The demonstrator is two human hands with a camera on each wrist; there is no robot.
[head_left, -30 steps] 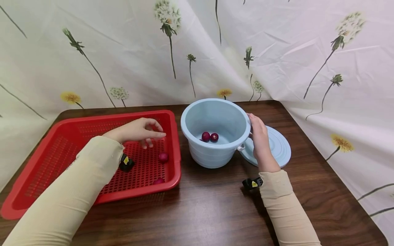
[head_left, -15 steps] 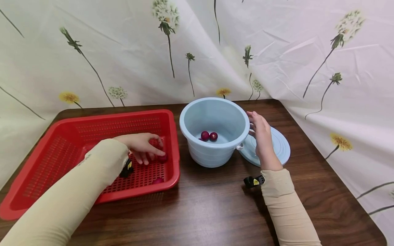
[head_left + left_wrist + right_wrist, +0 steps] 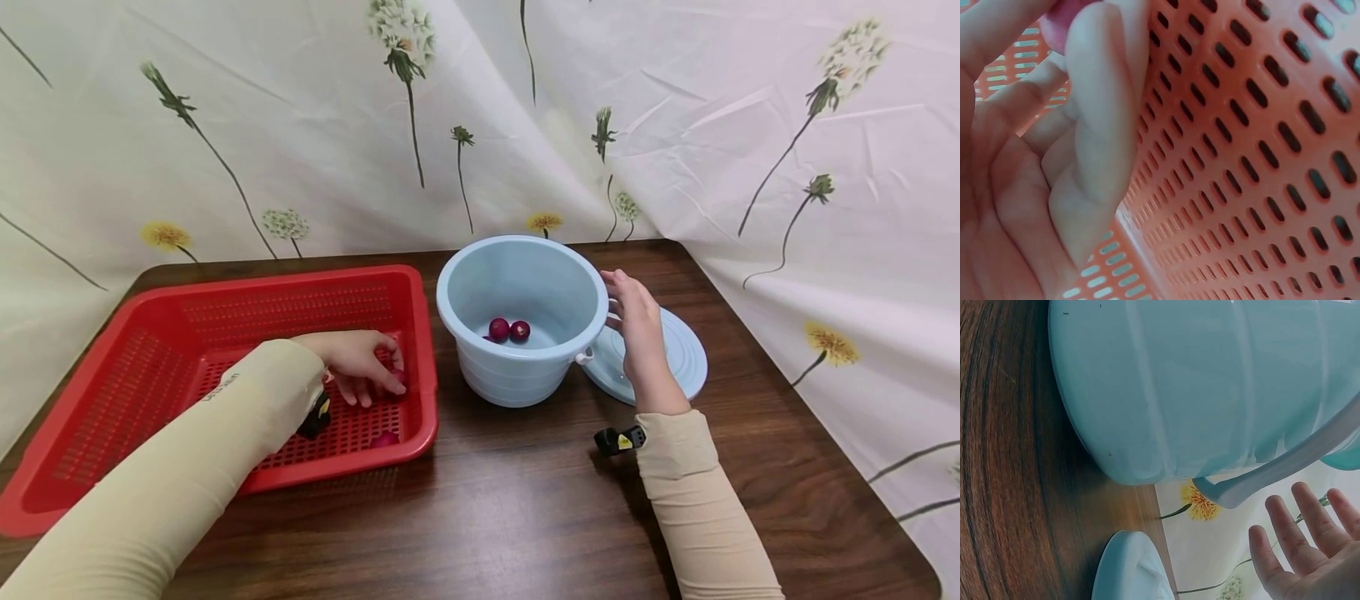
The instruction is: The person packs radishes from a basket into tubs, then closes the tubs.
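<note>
My left hand [image 3: 360, 363] reaches into the right end of a red perforated basket [image 3: 427, 367]. Between its thumb and fingers it pinches a small round dark red fruit [image 3: 1060, 26], mostly covered by the hand in the head view. Another such fruit [image 3: 386, 439] lies nearer the basket's front wall. My right hand [image 3: 633, 321] is held beside the right rim of a light blue bucket [image 3: 510, 379], fingers extended and holding nothing. Inside the bucket, several dark red fruits [image 3: 519, 332] rest on the bottom.
A round light blue lid [image 3: 686, 358] lies on the dark wooden table [image 3: 517, 508], right of the bucket and partly behind my right hand. The bucket's handle [image 3: 1285, 464] hangs against its side. A flowered cloth [image 3: 315, 108] rises behind the table.
My left hand has moved down and right inside the basket and taken hold of the fruit there. My right hand has come slightly away from the bucket's rim.
</note>
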